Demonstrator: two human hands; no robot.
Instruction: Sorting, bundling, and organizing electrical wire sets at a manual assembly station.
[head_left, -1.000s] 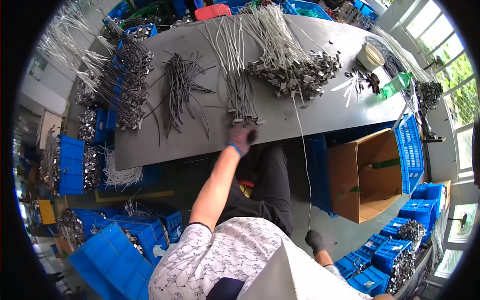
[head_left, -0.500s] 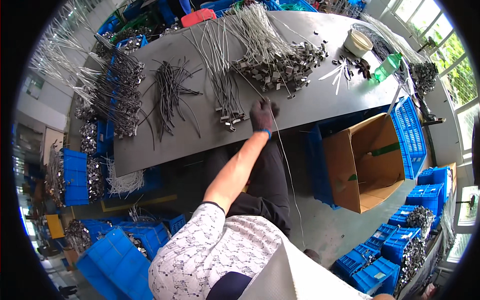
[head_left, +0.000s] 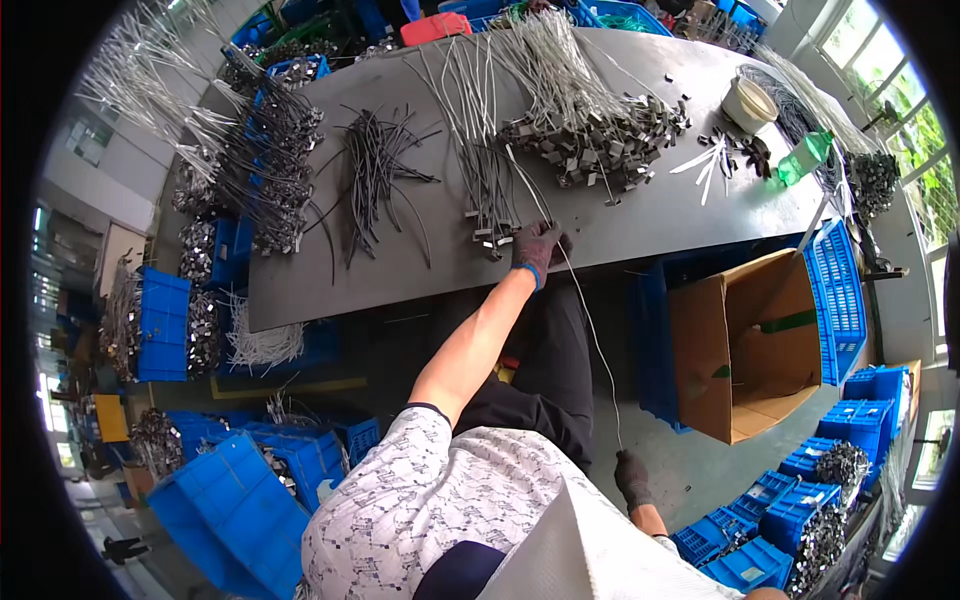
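A long thin white wire [head_left: 597, 340] runs from near the parts on the grey table, through my left hand, and down to my right hand. My left hand [head_left: 535, 247], in a dark glove with a blue cuff, is closed on the wire at the table's front edge. Low on the right, beside my leg, my right hand [head_left: 632, 478], also in a dark glove, is closed at the wire's lower end. Just left of my left hand lies a bundle of dark cables [head_left: 490, 205] with small metal ends. Beyond it is a large heap of white wires with block-like ends [head_left: 590, 150].
Loose black tubes [head_left: 375, 185] lie on the table's left part. A pale bowl [head_left: 748, 105], white strips [head_left: 712, 160] and a green bottle [head_left: 805, 157] sit at the right. An open cardboard box [head_left: 745, 345] stands below. Blue crates [head_left: 235, 510] surround me on the floor.
My right hand has come further into view at the lower right, at the end of the wire. My left hand keeps its hold, now close to the table's edge. The whole view has shifted slightly.
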